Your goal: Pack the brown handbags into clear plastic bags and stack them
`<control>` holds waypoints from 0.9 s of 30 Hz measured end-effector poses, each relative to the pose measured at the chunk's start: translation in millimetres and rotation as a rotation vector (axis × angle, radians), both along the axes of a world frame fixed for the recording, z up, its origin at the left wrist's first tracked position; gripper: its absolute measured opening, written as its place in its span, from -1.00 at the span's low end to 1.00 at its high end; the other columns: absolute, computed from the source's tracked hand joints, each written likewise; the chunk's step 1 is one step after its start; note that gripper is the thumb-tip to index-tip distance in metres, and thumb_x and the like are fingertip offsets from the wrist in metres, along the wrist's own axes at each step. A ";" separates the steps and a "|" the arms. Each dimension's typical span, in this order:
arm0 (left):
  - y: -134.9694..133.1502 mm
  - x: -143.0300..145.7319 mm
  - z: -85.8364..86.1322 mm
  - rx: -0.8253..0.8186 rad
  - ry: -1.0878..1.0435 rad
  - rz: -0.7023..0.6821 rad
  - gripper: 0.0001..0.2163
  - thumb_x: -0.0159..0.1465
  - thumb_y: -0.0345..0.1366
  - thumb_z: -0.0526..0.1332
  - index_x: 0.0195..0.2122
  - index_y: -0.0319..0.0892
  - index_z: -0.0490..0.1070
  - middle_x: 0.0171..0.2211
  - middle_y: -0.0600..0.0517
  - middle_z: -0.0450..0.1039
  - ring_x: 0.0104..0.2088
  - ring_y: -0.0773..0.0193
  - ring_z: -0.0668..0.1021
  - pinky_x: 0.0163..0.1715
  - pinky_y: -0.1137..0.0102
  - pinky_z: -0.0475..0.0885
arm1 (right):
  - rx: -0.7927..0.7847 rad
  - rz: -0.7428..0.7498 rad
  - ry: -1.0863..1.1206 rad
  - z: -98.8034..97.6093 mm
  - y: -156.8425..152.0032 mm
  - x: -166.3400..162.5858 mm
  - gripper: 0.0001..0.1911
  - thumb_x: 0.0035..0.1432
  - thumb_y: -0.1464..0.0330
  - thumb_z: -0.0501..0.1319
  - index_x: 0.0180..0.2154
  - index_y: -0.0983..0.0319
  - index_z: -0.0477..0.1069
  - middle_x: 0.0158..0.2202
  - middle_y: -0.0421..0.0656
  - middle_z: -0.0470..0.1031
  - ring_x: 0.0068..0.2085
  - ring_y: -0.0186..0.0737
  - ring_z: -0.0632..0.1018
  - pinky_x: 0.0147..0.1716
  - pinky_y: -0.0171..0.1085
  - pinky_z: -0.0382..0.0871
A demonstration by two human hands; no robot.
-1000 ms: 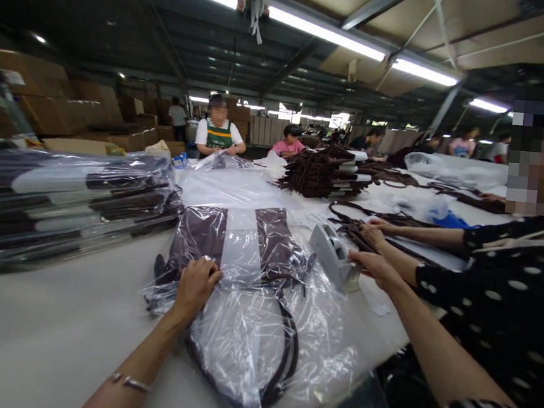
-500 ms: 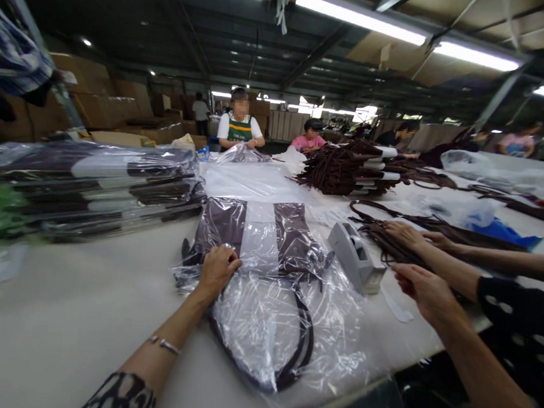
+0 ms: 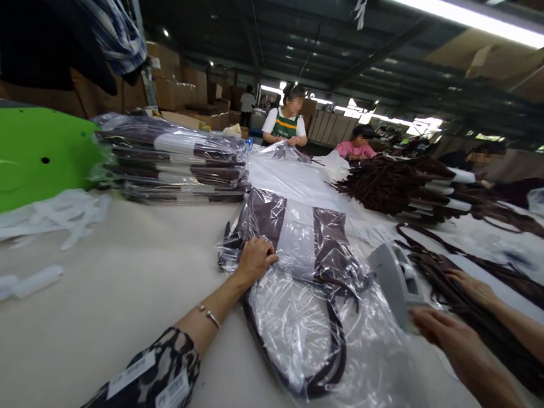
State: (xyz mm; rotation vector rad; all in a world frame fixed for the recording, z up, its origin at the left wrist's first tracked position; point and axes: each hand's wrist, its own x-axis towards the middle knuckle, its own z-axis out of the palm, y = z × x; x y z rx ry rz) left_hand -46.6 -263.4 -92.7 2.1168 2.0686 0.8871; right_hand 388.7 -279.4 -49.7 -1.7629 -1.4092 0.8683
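Note:
In front of me lies a clear plastic bag with a folded dark brown item inside, a white band down its middle. The item's long dark straps loop towards me under the film. My left hand rests on the bag's left part, fingers curled and gripping the film. At the near end of a grey tape dispenser is my right hand, its fingers pinched together and slightly blurred. Whatever is between them cannot be made out.
Bagged brown items are stacked at the left, beside a green panel and white strips. A brown pile stands at the back right. A co-worker's hand lies on brown straps at the right. Co-workers sit across the table.
My view has turned left, so things sit further right and the green panel shows more. My right hand has come up to the tape dispenser's near end. My left hand stays on the bag.

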 end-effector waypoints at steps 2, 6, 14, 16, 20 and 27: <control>-0.1 -0.1 -0.1 -0.003 0.004 0.000 -0.89 0.21 -0.21 0.34 -0.34 -0.10 0.47 -0.23 0.05 0.48 -0.14 0.15 0.42 -0.17 0.29 0.23 | 0.020 0.249 0.034 22.7 4.8 -72.0 -0.57 -0.10 0.01 0.34 -0.34 0.23 0.59 -0.41 -0.09 0.55 -0.41 -0.21 0.48 -0.39 -0.25 0.35; -0.7 -0.1 0.0 -0.003 0.007 -0.006 -0.89 0.20 -0.22 0.35 -0.34 -0.11 0.47 -0.24 0.05 0.48 -0.15 0.15 0.42 -0.19 0.29 0.22 | -0.069 0.603 0.076 42.8 28.3 -205.3 -0.59 0.05 0.18 0.30 -0.11 0.29 0.53 -0.47 -0.17 0.54 -0.46 -0.30 0.47 -0.44 -0.34 0.33; 0.4 -0.5 -3.6 -0.011 -0.008 -0.010 -0.85 0.18 -0.18 0.37 -0.33 -0.08 0.46 -0.23 0.05 0.46 -0.13 0.14 0.41 -0.19 0.29 0.22 | -0.101 0.551 -0.276 5.0 74.9 -271.5 -0.66 -0.04 0.46 0.34 -0.15 0.30 0.43 -0.60 -0.26 0.51 -0.56 -0.34 0.49 -0.56 -0.42 0.27; 0.4 -0.4 -3.8 -0.020 -0.009 -0.007 -0.86 0.18 -0.19 0.37 -0.32 -0.09 0.46 -0.23 0.04 0.45 -0.12 0.14 0.40 -0.18 0.29 0.22 | -0.108 0.530 -0.372 -0.4 81.1 -273.5 -0.68 -0.10 0.46 0.37 -0.23 0.28 0.43 -0.62 -0.27 0.49 -0.57 -0.32 0.49 -0.58 -0.42 0.24; 0.2 0.1 -2.5 -0.035 -0.010 -0.009 -0.87 0.19 -0.20 0.36 -0.32 -0.08 0.45 -0.22 0.03 0.44 -0.12 0.12 0.39 -0.17 0.27 0.22 | -0.134 0.578 -0.543 0.9 89.3 -277.8 -0.81 -0.10 0.37 0.39 -0.39 0.26 0.44 -0.59 -0.21 0.53 -0.52 -0.30 0.54 -0.54 -0.42 0.26; -0.2 0.9 -0.4 -0.047 -0.007 -0.003 -0.88 0.18 -0.23 0.36 -0.32 -0.08 0.46 -0.23 0.02 0.44 -0.12 0.11 0.39 -0.15 0.26 0.22 | -0.063 0.518 -0.880 10.4 89.6 -264.1 -0.44 -0.17 -0.04 0.42 -0.26 0.24 0.46 -0.15 0.10 0.58 -0.07 0.15 0.56 -0.21 -0.13 0.37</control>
